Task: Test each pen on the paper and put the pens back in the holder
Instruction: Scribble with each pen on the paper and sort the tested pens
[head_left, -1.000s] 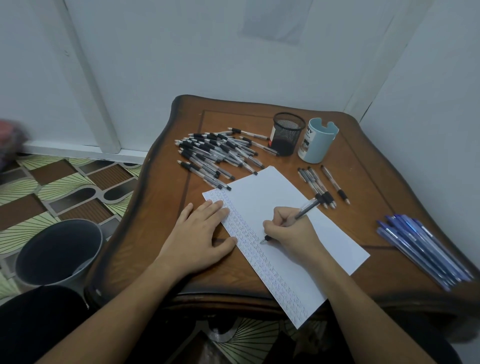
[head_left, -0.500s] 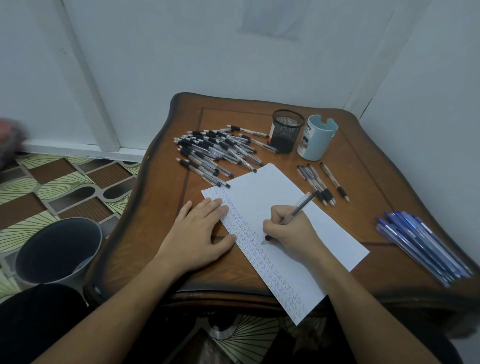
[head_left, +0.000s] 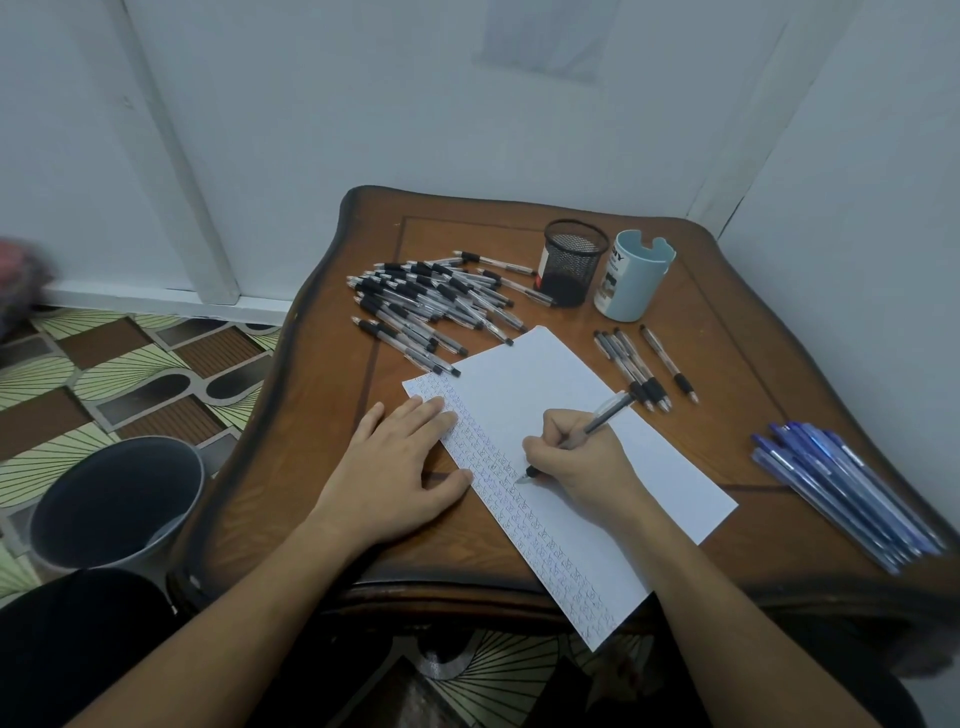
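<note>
A white sheet of paper (head_left: 571, 415) lies slanted on the wooden table (head_left: 322, 415), its left strip filled with small pen marks. My right hand (head_left: 576, 457) grips a clear black-tipped pen (head_left: 605, 415) with its tip on the paper beside the marks. My left hand (head_left: 395, 467) rests flat on the paper's left edge and the table. Behind the paper lies a pile of several black-grip pens (head_left: 431, 306). A black mesh holder (head_left: 574, 262) and a light blue holder (head_left: 634, 275) stand at the back. Several pens (head_left: 639, 369) lie to the right of the paper.
A bundle of several blue pens (head_left: 841, 488) lies near the table's right edge. A dark round bin (head_left: 114, 499) stands on the patterned floor to the left. White walls close in behind and on the right.
The pen's upper end has shifted slightly in my right hand while its tip stays near the marked strip. My left hand has stayed where it was.
</note>
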